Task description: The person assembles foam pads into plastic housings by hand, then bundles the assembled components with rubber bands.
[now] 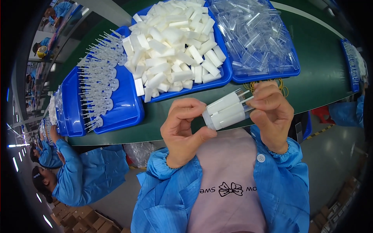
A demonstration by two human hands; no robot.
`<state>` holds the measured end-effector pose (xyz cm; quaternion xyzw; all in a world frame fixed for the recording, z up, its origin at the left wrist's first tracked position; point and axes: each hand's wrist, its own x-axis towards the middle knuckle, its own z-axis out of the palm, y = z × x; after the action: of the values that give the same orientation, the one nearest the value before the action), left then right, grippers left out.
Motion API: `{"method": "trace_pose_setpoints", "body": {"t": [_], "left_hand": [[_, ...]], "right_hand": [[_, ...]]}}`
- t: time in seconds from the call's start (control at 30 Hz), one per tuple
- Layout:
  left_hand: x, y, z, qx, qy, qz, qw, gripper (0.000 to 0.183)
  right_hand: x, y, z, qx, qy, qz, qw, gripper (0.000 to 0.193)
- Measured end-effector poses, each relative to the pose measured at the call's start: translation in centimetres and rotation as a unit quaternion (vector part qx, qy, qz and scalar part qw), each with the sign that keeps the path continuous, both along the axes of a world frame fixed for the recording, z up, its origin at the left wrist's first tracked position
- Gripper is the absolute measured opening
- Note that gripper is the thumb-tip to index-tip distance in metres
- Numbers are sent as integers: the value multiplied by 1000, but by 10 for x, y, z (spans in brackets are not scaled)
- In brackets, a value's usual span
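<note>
In front of my chest I hold a white part [227,110] made of a round base with pale blocks or sleeves set side by side along thin rods. My left hand [183,130] grips the base end between thumb and fingers. My right hand [274,112] is closed at the other end, with thumb and fingers around the thin rod tips. Whether it also pinches a small clear piece cannot be made out. Beyond my hands lie white foam-like blocks [171,46] heaped in a blue tray [227,73], and clear plastic tubes [256,37] in another blue tray [268,77].
To the left, a blue tray [130,112] holds rows of white pronged bases [99,77]. Yellow rubber bands [284,88] lie on the green table [318,83] behind my right hand. A co-worker in blue [83,174] is at the left; another blue tray [351,64] stands far right.
</note>
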<state>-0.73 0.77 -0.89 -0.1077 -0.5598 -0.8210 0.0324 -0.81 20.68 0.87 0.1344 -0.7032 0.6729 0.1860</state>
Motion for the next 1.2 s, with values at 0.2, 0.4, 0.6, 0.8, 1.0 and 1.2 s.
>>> {"method": "trace_pose_setpoints", "body": {"t": [0.2, 0.4, 0.6, 0.8, 1.0, 1.2], "left_hand": [[2, 0, 4, -36, 9, -21, 999, 47], [0, 2, 2, -38, 13, -24, 999, 46], [-3, 6, 3, -41, 24, -30, 998, 45], [-5, 9, 1, -47, 45, -36, 997, 45], [-12, 9, -5, 28, -77, -40, 996, 55], [-9, 3, -13, 57, -155, -48, 985, 54]], "right_hand": [[4, 2, 2, 33, 18, -6, 999, 15], [-1, 4, 9, 97, 73, -21, 992, 18], [-5, 8, 12, 93, 45, -20, 994, 18], [-3, 7, 11, 67, 29, -27, 997, 16], [-15, 13, 15, 136, 30, 15, 990, 13], [-70, 107, 25, -12, -63, -151, 986, 23]]}}
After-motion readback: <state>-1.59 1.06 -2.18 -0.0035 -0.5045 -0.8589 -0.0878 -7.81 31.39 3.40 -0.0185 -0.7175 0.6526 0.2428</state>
